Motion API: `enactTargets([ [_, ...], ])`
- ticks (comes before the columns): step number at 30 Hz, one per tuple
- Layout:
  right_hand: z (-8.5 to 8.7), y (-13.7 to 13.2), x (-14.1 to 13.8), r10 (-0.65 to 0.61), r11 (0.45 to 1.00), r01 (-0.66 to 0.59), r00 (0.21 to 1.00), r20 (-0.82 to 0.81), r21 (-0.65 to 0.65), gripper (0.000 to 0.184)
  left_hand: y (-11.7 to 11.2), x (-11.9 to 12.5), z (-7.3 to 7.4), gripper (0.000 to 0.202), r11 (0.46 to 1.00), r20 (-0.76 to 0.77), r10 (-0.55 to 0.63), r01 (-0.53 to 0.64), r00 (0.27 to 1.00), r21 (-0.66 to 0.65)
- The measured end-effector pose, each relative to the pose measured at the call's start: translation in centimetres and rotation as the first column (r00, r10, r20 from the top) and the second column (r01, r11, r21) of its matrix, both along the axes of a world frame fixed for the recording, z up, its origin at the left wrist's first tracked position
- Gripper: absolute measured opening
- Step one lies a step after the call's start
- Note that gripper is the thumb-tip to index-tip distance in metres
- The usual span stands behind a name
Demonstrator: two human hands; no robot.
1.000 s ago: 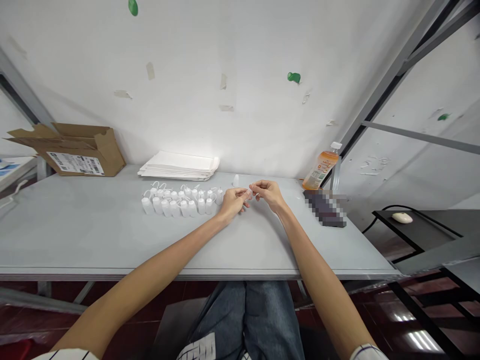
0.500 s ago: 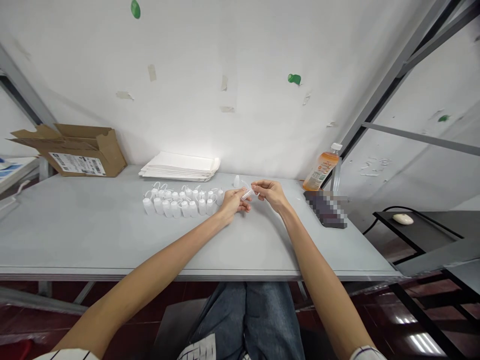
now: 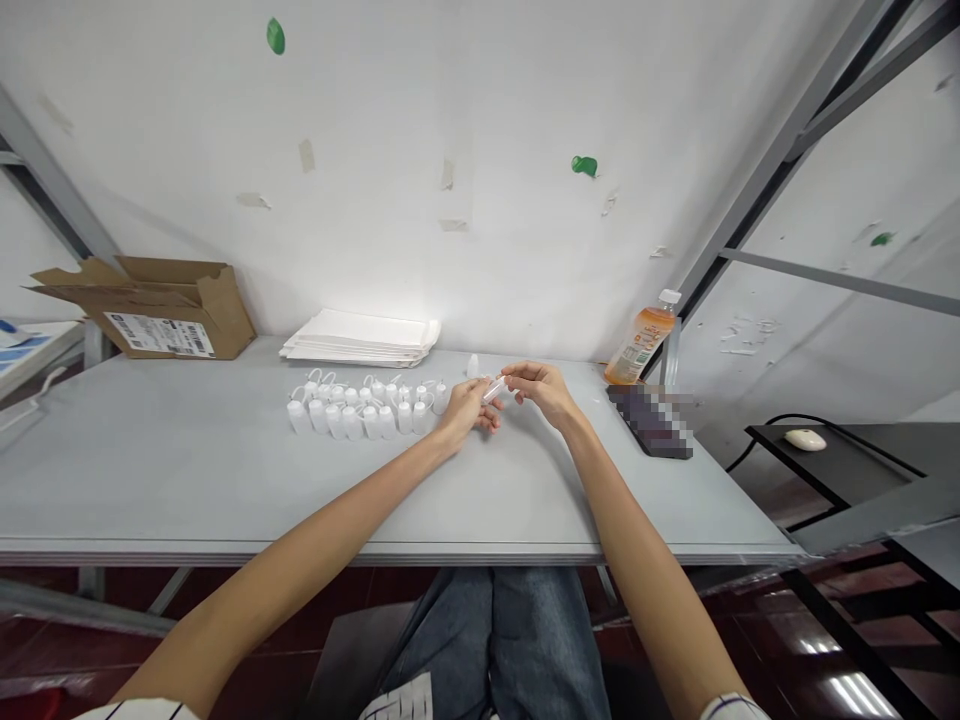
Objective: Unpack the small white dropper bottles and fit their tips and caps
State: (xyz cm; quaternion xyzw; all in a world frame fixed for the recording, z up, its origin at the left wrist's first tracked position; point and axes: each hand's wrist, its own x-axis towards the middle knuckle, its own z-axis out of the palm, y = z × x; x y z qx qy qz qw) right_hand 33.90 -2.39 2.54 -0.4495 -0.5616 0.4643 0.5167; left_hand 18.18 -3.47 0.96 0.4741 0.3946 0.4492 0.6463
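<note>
A grey counter runs along a white wall with tape scraps and green patches; the floor below is dark red and shiny. Over the counter, the left hand grips a small clear bottle, and the right hand has its fingertips pinched at the upper end. White bottles stand in rows to the left. The carton bears a barcoded label and the orange drink has lettering, both too small to read.
</note>
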Motion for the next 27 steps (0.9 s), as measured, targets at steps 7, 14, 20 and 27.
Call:
enactTargets([
  [7,-0.39,0.40,0.28,-0.097,0.995,0.097,0.995,0.032,0.019,0.034,0.04,0.31,-0.81,0.024,0.975,-0.170,0.130,-0.095,0.977,0.202],
  [14,-0.31,0.37,0.34,-0.106,0.994,0.106,0.994,0.013,0.036,0.036,-0.09,0.25,-0.61,0.027,0.988,-0.194,0.072,-0.043,0.978,0.147],
  [20,0.07,0.11,0.26,-0.090,0.996,0.089,0.996,0.018,0.027,0.037,0.00,0.17,-0.67,0.039,0.992,-0.178,0.043,-0.021,0.983,0.123],
  [27,-0.17,0.23,0.49,-0.120,0.992,0.119,0.992,0.043,0.033,0.035,0.02,0.16,-0.60,0.029,0.956,-0.192,0.148,-0.090,0.970,0.281],
])
